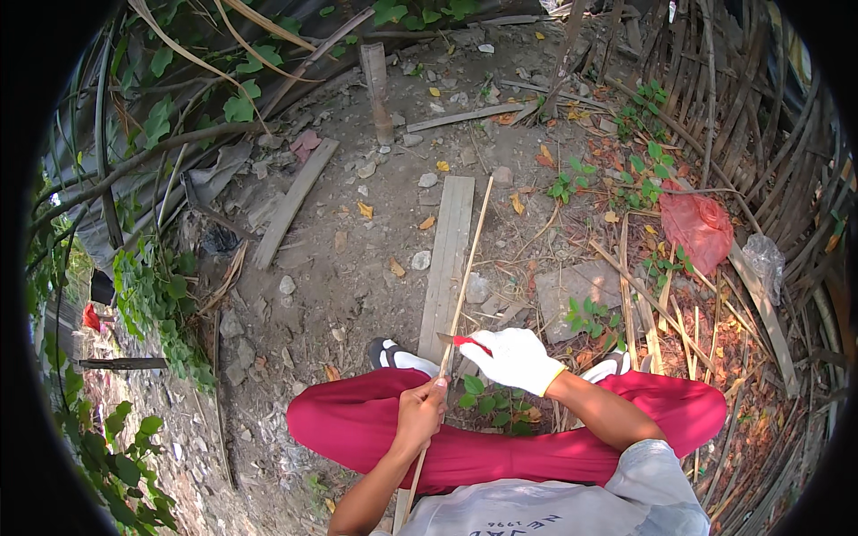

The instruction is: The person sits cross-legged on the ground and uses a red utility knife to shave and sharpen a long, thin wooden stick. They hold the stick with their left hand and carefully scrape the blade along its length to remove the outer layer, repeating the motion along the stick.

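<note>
Here, a grey plank lies beside a long pale strip that slants through the grip of the bare left hand. Ahead and right of that hand, the gloved right hand clasps a small red-handled knife, its blade at the strip.

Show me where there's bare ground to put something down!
The widest bare dirt lies between the slanting left plank and the middle plank, dotted with stones and leaves. A smaller patch lies between the upright post and the middle plank's far end. It's crowded on the right, with sticks, plants and a red bag, and around the knife.
</note>
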{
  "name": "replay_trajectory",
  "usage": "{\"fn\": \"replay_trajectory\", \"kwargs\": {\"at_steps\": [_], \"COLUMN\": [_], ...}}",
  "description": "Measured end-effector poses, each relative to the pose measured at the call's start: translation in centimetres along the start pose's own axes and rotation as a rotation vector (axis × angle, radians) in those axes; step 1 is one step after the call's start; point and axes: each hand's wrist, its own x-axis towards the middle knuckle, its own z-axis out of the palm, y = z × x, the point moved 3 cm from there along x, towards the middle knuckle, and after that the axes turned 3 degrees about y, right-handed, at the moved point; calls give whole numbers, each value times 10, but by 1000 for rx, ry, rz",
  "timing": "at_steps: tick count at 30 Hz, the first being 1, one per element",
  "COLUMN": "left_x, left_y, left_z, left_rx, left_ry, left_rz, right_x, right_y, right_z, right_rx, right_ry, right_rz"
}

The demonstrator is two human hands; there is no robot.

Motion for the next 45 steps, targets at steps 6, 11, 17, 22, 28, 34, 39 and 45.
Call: {"fn": "replay_trajectory", "kwargs": {"at_steps": [6,11,17,22,28,34,39,45], "left_x": [6,-23,-53,-73,-115,-144,-112,-81], "left_y": [-17,-43,-43,-38,-57,-91,-24,-12], "left_z": [2,0,-18,-38,-62,-142,-80,-49], "left_rx": [187,315,186,161,169,460,65,108], "left_ry": [11,-64,-108,-19,56,294,139,6], "left_rz": [251,114,18,-62,-115,17,-51,66], "right_x": [7,32,32,61,101,68,43,37], "right_y": [23,104,112,85,124,217,202,130], "right_z": [11,-21,-10,4,30,8,53,3], "right_rx": [-114,-197,-127,-115,-144,-358,-630,-433], "right_ry": [124,213,181,100,182,83,-271,191], "right_rz": [-32,276,277,203,358,433,271,96]}}
